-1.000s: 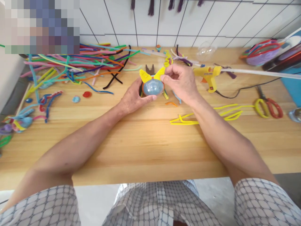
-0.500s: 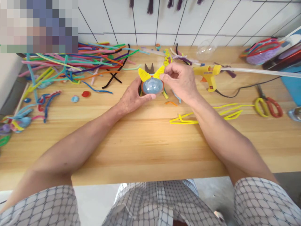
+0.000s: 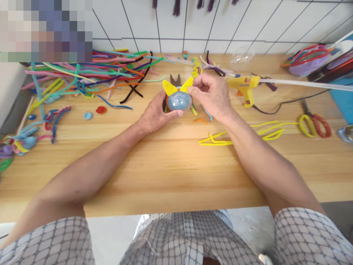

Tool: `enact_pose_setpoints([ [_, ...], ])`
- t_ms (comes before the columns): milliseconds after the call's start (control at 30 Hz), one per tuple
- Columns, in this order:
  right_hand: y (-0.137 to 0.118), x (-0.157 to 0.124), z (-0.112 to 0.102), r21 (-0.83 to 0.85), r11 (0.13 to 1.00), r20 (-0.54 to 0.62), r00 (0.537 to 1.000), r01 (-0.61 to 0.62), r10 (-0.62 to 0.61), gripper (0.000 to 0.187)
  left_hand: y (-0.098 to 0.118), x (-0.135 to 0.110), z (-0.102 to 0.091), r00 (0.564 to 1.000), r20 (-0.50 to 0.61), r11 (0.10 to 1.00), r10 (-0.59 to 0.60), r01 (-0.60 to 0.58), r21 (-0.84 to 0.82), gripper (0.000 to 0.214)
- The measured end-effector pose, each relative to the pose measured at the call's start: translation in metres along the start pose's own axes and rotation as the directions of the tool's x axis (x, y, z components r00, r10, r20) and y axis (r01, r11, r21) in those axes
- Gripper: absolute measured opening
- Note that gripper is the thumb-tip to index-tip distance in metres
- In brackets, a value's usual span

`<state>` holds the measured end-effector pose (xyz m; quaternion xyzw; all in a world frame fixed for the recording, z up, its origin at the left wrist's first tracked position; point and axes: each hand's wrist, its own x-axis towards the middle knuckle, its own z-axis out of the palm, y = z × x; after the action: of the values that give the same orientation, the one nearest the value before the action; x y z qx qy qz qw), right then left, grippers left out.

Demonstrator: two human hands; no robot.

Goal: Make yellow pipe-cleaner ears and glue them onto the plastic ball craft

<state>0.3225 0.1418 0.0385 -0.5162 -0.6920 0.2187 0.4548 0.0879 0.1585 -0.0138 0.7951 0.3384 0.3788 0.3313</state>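
A clear blue plastic ball (image 3: 178,101) with an orange rim and two yellow pipe-cleaner ears sits over the middle of the wooden table (image 3: 165,169). My left hand (image 3: 155,114) cups the ball from the left and below, fingers wrapped round it. My right hand (image 3: 211,94) pinches the right yellow ear (image 3: 187,84) between thumb and fingers. The left yellow ear (image 3: 169,87) stands free.
A heap of coloured pipe cleaners (image 3: 82,75) covers the table's back left. A yellow glue gun (image 3: 245,88) with its black cord lies right of my hand. Bent yellow pipe cleaners (image 3: 239,135) and scissors (image 3: 314,123) lie further right. A purple basket (image 3: 307,60) stands at the back right.
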Motion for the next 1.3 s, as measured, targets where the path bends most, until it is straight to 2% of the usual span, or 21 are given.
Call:
enact_pose_setpoints([
  [233, -0.0015, -0.0006, -0.0015, -0.005, 1.000, 0.018, 0.999, -0.026, 0.026, 0.035, 0.0013, -0.0001, -0.0006, 1.000, 0.002, 1.000, -0.014, 0.014, 0.008, 0.084],
  [767, -0.0020, -0.0020, -0.0017, 0.002, 1.000, -0.007, 1.000, 0.003, -0.003, 0.029, 0.0014, -0.0005, 0.0002, 1.000, -0.012, 1.000, -0.018, 0.018, 0.017, 0.086],
  [1000, -0.0001, -0.0005, 0.0000, 0.025, 1.000, -0.006, 1.000, -0.001, 0.002, 0.033, 0.0001, -0.0008, 0.0015, 1.000, -0.017, 1.000, -0.016, 0.015, -0.012, 0.082],
  [1300, -0.0042, -0.0018, -0.0014, 0.011, 0.998, 0.014, 0.998, -0.062, 0.062, 0.040, 0.0036, -0.0002, -0.0004, 1.000, -0.003, 1.000, -0.023, 0.023, 0.002, 0.083],
])
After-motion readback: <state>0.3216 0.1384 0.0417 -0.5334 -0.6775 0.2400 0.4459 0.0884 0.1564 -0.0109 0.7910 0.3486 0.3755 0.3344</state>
